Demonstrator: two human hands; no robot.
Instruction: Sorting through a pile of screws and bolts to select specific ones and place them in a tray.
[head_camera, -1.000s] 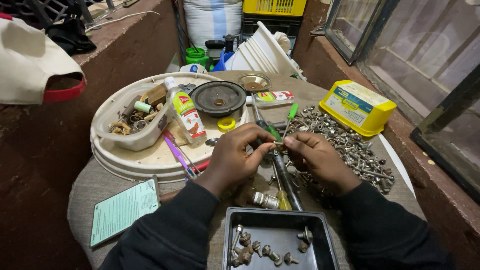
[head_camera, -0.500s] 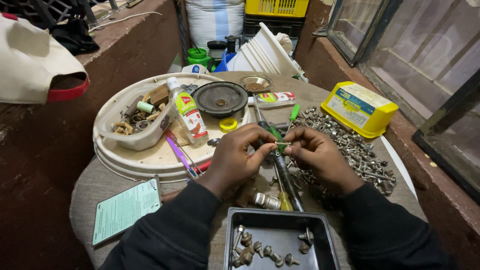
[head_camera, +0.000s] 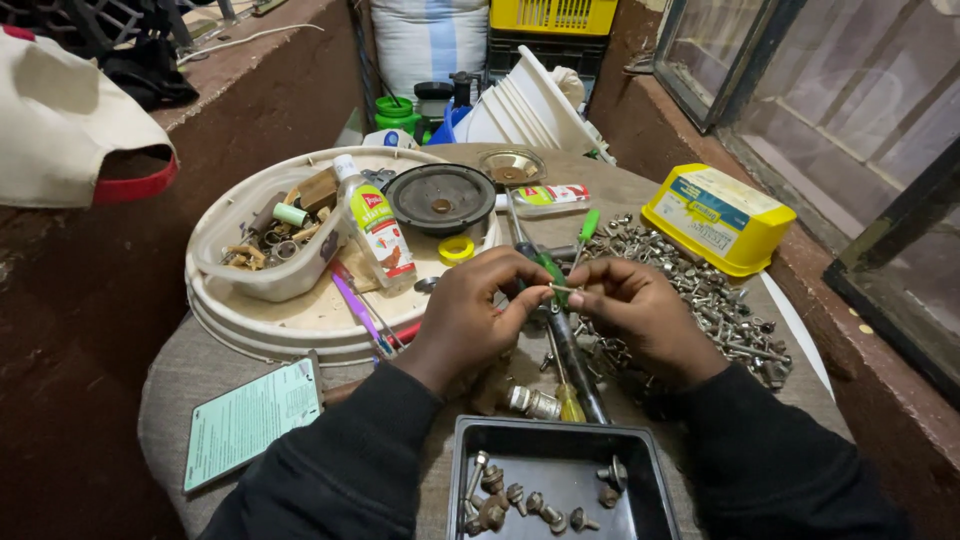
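A small screw (head_camera: 562, 289) sits pinched between both sets of fingertips, held level above the worktop (head_camera: 170, 390), over the screwdrivers (head_camera: 565, 340). Left hand (head_camera: 470, 315) grips one end, right hand (head_camera: 630, 310) clamps the other, both closed on it. Just right of the hands, a heap of screws (head_camera: 700, 290) spreads toward a yellow box (head_camera: 718, 215). Below the wrists, a black tray (head_camera: 560, 480) holds a few screws. To the left, a white lid (head_camera: 300, 300) carries a bottle (head_camera: 372, 225) and a speaker (head_camera: 440, 198).
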